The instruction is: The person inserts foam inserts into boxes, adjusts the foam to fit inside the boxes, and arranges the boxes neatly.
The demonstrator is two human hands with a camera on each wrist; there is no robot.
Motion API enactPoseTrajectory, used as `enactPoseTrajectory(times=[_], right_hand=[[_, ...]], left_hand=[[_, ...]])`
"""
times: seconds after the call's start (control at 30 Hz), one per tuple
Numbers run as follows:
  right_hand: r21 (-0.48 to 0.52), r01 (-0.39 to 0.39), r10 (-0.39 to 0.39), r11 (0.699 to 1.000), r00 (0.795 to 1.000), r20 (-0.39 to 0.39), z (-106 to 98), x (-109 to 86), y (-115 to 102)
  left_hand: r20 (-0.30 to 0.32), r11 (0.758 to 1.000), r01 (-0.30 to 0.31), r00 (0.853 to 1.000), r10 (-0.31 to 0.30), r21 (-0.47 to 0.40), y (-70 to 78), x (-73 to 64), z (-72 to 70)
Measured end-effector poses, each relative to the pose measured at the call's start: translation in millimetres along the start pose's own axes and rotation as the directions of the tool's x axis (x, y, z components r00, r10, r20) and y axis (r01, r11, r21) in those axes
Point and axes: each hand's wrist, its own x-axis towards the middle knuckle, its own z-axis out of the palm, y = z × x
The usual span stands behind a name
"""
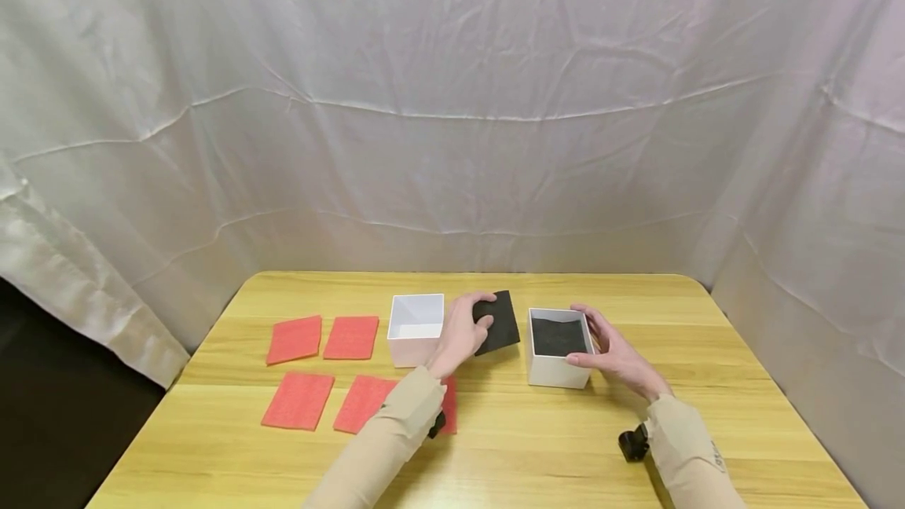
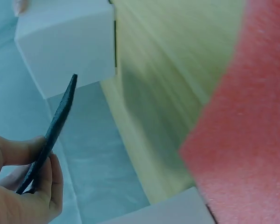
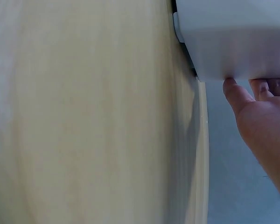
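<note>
A black square sheet (image 1: 500, 324), felt- or foam-like, is pinched between the thumb and fingers of my left hand (image 1: 461, 331). The left wrist view shows that sheet (image 2: 60, 114) edge-on, slightly bent and lifted, with a white box (image 2: 70, 51) beyond it. On the right of the table stands an open-topped white box (image 1: 557, 372), and a similar black sheet (image 1: 558, 336) lies inside it. My right hand (image 1: 617, 353) holds this box from its right side, thumb at the front corner and fingers at the back. How many sheets the box contains is hidden.
A second open white box (image 1: 413, 352) stands behind my left forearm, its inner floor partly visible. Several red square sheets lie at the left, among them a back one (image 1: 351, 338) and a front one (image 1: 298, 400); my left sleeve covers some. Grey curtain (image 1: 452, 163) surrounds the wooden table (image 1: 523, 446).
</note>
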Motion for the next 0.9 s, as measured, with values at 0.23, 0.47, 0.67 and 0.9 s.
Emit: enactPoseTrajectory(times=[0.23,0.47,0.67,0.9], right_hand=[[0.006,0.007,-0.007,1.000,1.000,0.002,0,0.0,-1],[0.003,0.012,-0.012,1.000,1.000,0.006,0,0.1,-1],[0.009,0.023,-0.023,1.000,1.000,0.011,0,0.0,0],[0.030,0.035,-0.036,0.999,0.999,0.023,0,-0.4,1]], left_hand=[[-0.066,1.000,-0.005,0.998,0.005,0.007,10.8,2.1,-10.4],[-0.009,0.998,-0.038,0.999,0.038,-0.046,16.7,3.1,-18.3],[-0.020,0.985,-0.097,0.995,0.095,-0.145,20.1,5.5,-18.5],[-0.040,0.956,-0.055,0.998,0.046,-0.288,26.4,9.4,-13.7]])
